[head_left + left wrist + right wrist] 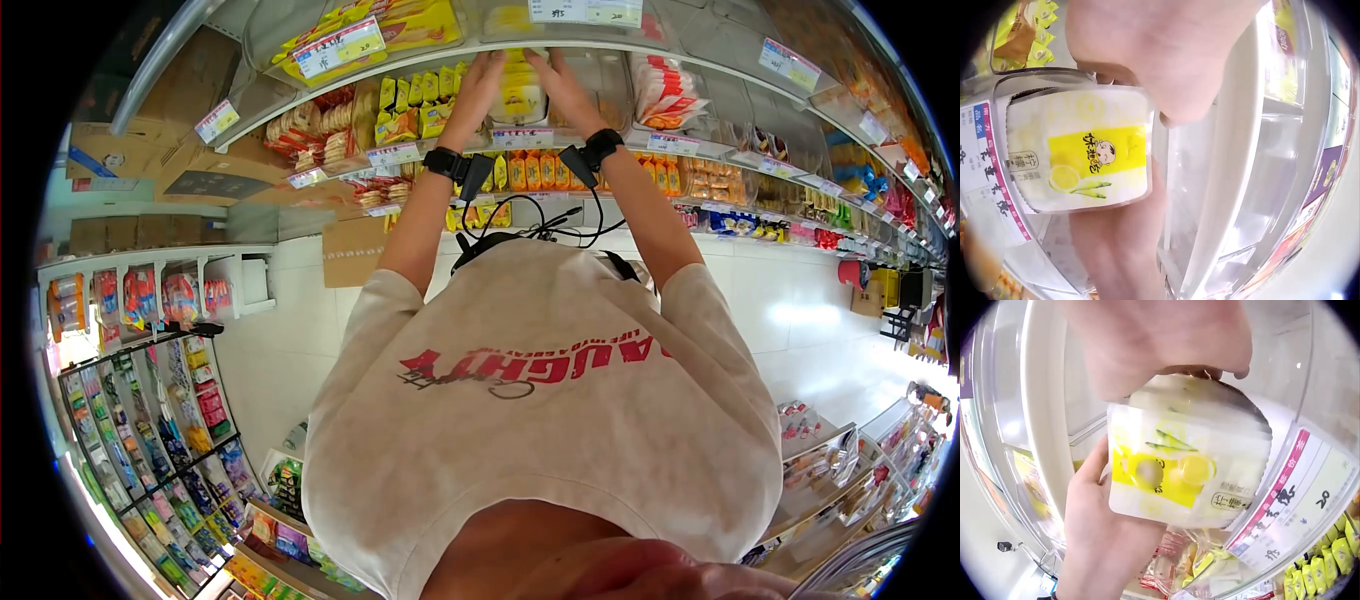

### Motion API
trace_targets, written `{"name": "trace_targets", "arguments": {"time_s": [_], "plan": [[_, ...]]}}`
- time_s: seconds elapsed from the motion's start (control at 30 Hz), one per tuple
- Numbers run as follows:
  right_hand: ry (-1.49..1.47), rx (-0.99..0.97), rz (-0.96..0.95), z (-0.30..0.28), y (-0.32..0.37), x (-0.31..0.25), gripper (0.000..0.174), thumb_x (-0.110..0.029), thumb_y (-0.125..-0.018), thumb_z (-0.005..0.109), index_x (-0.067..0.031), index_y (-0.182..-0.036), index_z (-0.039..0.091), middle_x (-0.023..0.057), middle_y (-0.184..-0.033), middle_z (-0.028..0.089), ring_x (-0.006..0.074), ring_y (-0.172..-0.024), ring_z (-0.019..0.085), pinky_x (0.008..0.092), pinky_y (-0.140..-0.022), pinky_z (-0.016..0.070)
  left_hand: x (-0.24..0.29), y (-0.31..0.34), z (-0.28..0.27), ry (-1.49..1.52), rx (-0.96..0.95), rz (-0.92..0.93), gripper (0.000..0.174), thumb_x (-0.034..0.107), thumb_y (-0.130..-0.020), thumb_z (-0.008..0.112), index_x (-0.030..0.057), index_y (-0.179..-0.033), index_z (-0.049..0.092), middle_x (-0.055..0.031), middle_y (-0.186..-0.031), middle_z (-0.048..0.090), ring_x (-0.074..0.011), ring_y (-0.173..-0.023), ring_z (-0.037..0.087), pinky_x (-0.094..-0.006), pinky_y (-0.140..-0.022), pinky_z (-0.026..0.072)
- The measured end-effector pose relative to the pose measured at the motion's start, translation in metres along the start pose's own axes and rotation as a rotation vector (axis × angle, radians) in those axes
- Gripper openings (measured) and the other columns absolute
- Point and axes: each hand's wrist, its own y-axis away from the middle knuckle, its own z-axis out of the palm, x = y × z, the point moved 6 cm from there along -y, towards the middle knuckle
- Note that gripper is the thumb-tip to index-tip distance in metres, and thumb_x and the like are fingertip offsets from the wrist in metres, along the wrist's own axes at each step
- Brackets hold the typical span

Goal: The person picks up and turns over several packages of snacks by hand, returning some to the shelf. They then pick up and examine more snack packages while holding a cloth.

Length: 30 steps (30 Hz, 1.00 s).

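White-and-yellow snack packets with a lemon picture stand in a clear bin on the middle shelf. My left hand and right hand reach in and grip them from opposite sides. In the left wrist view the front packet faces out, its lower edge beside the price tag; the left hand curls over one side and the right hand holds the other. From the right wrist, the packet sits between the right hand and the left hand, whose fingertips are hidden behind it.
A price tag hangs on the bin front. Yellow-green packs lie to the left, red-and-white packs to the right. The upper shelf edge passes close above the hands. Orange packs line the shelf below.
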Motion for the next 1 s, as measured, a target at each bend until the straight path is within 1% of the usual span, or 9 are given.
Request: {"name": "trace_targets", "arguments": {"time_s": [0.13, 0.27, 0.43, 0.53, 0.57, 0.67, 0.77, 0.83, 1.0], "plan": [[-0.158, 0.061, -0.131, -0.002, -0.012, 0.024, 0.074, -0.044, -0.099, 0.057, 0.0042, -0.149, 0.035, 0.0249, -0.142, 0.051, 0.0355, -0.132, 0.050, 0.0401, -0.105, 0.0416, 0.008, -0.001, -0.003, -0.012, 0.099, 0.052, 0.067, 0.049, -0.103, 0.048, -0.0015, -0.147, 0.044, -0.0186, -0.147, 0.050, -0.0294, -0.134, 0.048, -0.0374, -0.110, 0.0362], [0.048, 0.257, -0.165, -0.017, -0.003, 0.031, 0.064, -0.046, -0.100, 0.053, 0.0047, -0.139, 0.047, 0.0228, -0.129, 0.058, 0.0345, -0.123, 0.055, 0.0387, -0.102, 0.0434, -0.007, -0.002, -0.012, 0.059, 0.099, -0.034, 0.059, 0.042, -0.103, 0.053, -0.0027, -0.141, 0.050, -0.0144, -0.135, 0.058, -0.0238, -0.122, 0.055, -0.0345, -0.101, 0.0421], [0.097, 0.198, -0.229, -0.012, 0.000, 0.010, 0.059, -0.045, -0.099, 0.054, 0.0069, -0.126, 0.057, 0.0219, -0.114, 0.061, 0.0334, -0.106, 0.059, 0.0397, -0.094, 0.0453, 0.010, 0.002, -0.007, -0.100, 0.111, 0.121, 0.055, 0.043, -0.100, 0.057, -0.0034, -0.130, 0.059, -0.0204, -0.129, 0.059, -0.0315, -0.117, 0.058, -0.0412, -0.099, 0.0443], [0.215, 0.059, -0.161, -0.010, -0.010, 0.016, 0.059, -0.046, -0.100, 0.054, 0.0041, -0.129, 0.059, 0.0204, -0.131, 0.057, 0.0303, -0.117, 0.056, 0.0384, -0.101, 0.0428, 0.006, -0.005, -0.010, -0.203, 0.078, 0.108, 0.054, 0.041, -0.099, 0.058, -0.0040, -0.129, 0.059, -0.0220, -0.128, 0.059, -0.0324, -0.116, 0.058, -0.0411, -0.099, 0.0441], [0.187, 0.101, -0.151, -0.011, -0.009, 0.018, 0.056, -0.044, -0.100, 0.054, 0.0055, -0.125, 0.059, 0.0216, -0.125, 0.059, 0.0314, -0.112, 0.057, 0.0390, -0.098, 0.0437, 0.003, -0.008, -0.011, -0.230, 0.069, 0.097, 0.054, 0.041, -0.099, 0.059, -0.0041, -0.129, 0.059, -0.0226, -0.128, 0.059, -0.0327, -0.116, 0.058, -0.0412, -0.099, 0.0440], [0.072, 0.217, -0.236, -0.014, -0.005, 0.004, 0.049, -0.038, -0.100, 0.055, 0.0077, -0.118, 0.059, 0.0239, -0.113, 0.061, 0.0336, -0.104, 0.059, 0.0405, -0.093, 0.0454, 0.020, -0.005, -0.015, -0.333, 0.214, 0.260, 0.050, 0.034, -0.099, 0.060, -0.0026, -0.132, 0.056, -0.0147, -0.132, 0.059, -0.0260, -0.115, 0.057, -0.0372, -0.098, 0.0430], [-0.079, 0.230, -0.370, -0.026, -0.029, 0.006, 0.043, -0.031, -0.102, 0.053, 0.0052, -0.123, 0.058, 0.0222, -0.122, 0.062, 0.0331, -0.113, 0.059, 0.0414, -0.095, 0.0454, 0.021, -0.013, -0.020, -0.146, 0.100, 0.134, 0.056, 0.043, -0.098, 0.058, -0.0015, -0.132, 0.058, -0.0214, -0.132, 0.059, -0.0345, -0.117, 0.057, -0.0452, -0.099, 0.0431], [0.416, 0.054, -0.436, -0.029, -0.041, 0.013, 0.040, -0.028, -0.103, 0.051, 0.0033, -0.127, 0.057, 0.0181, -0.123, 0.061, 0.0287, -0.107, 0.056, 0.0397, -0.093, 0.0456, 0.017, -0.015, -0.022, -0.091, 0.061, -0.019, 0.061, 0.049, -0.097, 0.056, 0.0002, -0.134, 0.058, -0.0218, -0.134, 0.058, -0.0358, -0.119, 0.057, -0.0473, -0.099, 0.0432], [0.275, -0.116, -0.024, -0.023, -0.073, 0.036, 0.061, -0.048, -0.099, 0.053, -0.0016, -0.138, 0.051, 0.0184, -0.135, 0.057, 0.0286, -0.114, 0.056, 0.0403, -0.097, 0.0452, 0.013, -0.028, -0.026, -0.221, -0.094, -0.196, 0.085, 0.068, -0.092, 0.052, 0.0032, -0.147, 0.048, -0.0189, -0.149, 0.049, -0.0304, -0.136, 0.047, -0.0390, -0.110, 0.0370]]}}
